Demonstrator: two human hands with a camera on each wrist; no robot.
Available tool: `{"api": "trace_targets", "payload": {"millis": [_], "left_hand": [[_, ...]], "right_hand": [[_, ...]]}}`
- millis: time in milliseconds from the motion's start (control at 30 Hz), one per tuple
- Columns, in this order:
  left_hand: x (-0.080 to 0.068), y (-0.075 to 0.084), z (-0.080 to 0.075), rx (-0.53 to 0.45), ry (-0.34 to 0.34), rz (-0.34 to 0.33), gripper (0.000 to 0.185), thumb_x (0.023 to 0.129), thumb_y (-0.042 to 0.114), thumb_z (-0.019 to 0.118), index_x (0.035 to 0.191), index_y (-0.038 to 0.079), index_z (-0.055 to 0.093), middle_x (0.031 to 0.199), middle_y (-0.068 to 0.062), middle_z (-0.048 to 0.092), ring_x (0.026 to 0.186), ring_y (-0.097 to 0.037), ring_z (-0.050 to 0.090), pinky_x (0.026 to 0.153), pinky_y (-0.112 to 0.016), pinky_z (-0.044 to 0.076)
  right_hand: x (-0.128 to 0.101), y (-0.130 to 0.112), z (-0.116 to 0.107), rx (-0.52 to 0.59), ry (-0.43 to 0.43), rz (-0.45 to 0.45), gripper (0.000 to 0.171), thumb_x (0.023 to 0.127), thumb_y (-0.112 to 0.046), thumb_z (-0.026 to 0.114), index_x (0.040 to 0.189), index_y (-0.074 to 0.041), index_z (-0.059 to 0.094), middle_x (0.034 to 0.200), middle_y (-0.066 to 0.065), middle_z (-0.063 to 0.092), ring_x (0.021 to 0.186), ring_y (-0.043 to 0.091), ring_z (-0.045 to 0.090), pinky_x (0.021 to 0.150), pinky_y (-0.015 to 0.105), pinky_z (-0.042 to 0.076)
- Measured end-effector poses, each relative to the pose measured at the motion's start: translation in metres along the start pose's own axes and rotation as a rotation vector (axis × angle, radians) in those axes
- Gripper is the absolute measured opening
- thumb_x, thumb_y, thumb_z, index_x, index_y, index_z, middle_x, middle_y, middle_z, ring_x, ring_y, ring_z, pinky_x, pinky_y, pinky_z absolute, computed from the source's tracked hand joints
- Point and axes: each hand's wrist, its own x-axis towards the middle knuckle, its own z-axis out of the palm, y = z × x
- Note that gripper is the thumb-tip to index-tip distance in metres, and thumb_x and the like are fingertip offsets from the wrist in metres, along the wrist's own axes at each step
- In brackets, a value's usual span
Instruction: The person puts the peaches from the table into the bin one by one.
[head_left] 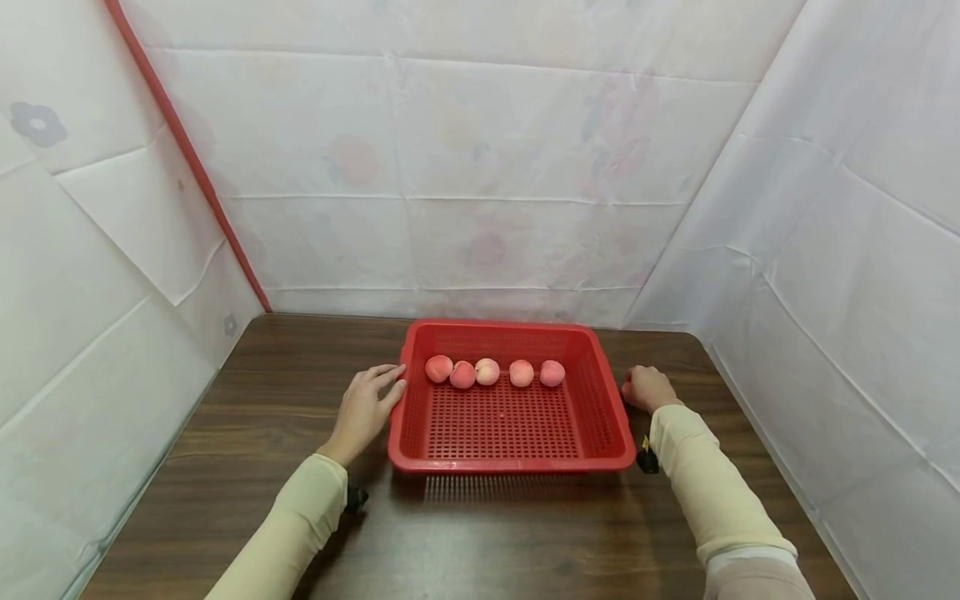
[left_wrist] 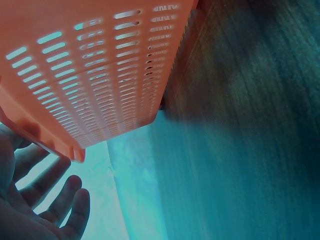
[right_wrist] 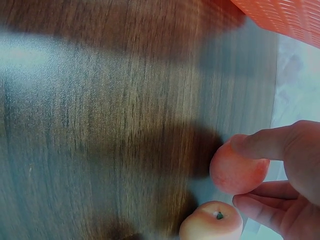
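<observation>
A red slotted basket (head_left: 517, 462) sits on the dark wooden table (head_left: 480, 542). Several pink peaches (head_left: 487, 372) lie in a row along its far side. My left hand (head_left: 367, 404) rests flat on the table with straight fingers touching the basket's left wall (left_wrist: 100, 70); the left hand (left_wrist: 45, 200) holds nothing. My right hand (head_left: 647, 387) is just right of the basket. In the right wrist view its thumb and fingers (right_wrist: 295, 170) pinch a peach (right_wrist: 236, 172) at the tabletop. A second peach (right_wrist: 211, 227) lies right beside it.
White sheets wall in the table at the back and on both sides, close behind the basket. A red pole (head_left: 187, 158) slants up at the back left. Bare wood lies in front of the basket (head_left: 480, 542) and left of my left hand.
</observation>
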Motion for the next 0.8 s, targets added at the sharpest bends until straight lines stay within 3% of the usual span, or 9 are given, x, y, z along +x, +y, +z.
{"api": "trace_targets", "payload": {"millis": [300, 433, 633, 800], "left_hand": [[0.001, 0.000, 0.002, 0.035, 0.004, 0.028, 0.039, 0.095, 0.027, 0.062, 0.129, 0.007, 0.064, 0.127, -0.016, 0.063, 0.120, -0.037, 0.052, 0.100, -0.057, 0.043], [0.002, 0.000, 0.001, 0.050, 0.023, 0.054, 0.038, 0.095, 0.026, 0.063, 0.127, 0.007, 0.066, 0.126, -0.015, 0.064, 0.118, -0.036, 0.053, 0.099, -0.055, 0.044], [0.002, 0.001, -0.002, 0.062, 0.021, 0.056, 0.038, 0.095, 0.026, 0.062, 0.127, 0.006, 0.065, 0.126, -0.015, 0.064, 0.117, -0.036, 0.054, 0.099, -0.055, 0.044], [0.002, 0.001, -0.004, 0.082, 0.015, 0.086, 0.037, 0.095, 0.024, 0.063, 0.127, 0.004, 0.065, 0.125, -0.016, 0.064, 0.115, -0.036, 0.054, 0.097, -0.055, 0.045]], "right_hand": [[-0.001, 0.006, 0.002, 0.015, 0.027, -0.019, 0.023, 0.083, -0.012, 0.057, 0.094, 0.003, 0.069, 0.082, 0.019, 0.066, 0.073, 0.032, 0.058, 0.073, 0.050, 0.051], [-0.001, 0.003, -0.004, 0.010, 0.042, -0.050, 0.020, 0.082, -0.012, 0.057, 0.090, 0.003, 0.069, 0.084, 0.020, 0.065, 0.075, 0.033, 0.058, 0.074, 0.050, 0.051], [-0.003, -0.006, -0.020, 0.045, 0.047, -0.050, 0.007, 0.079, -0.008, 0.059, 0.075, -0.003, 0.061, 0.069, 0.009, 0.055, 0.067, 0.024, 0.048, 0.062, 0.037, 0.040], [-0.003, -0.004, -0.027, 0.065, 0.073, -0.067, 0.005, 0.079, -0.007, 0.058, 0.077, -0.003, 0.061, 0.067, 0.006, 0.053, 0.065, 0.021, 0.046, 0.061, 0.032, 0.036]]}}
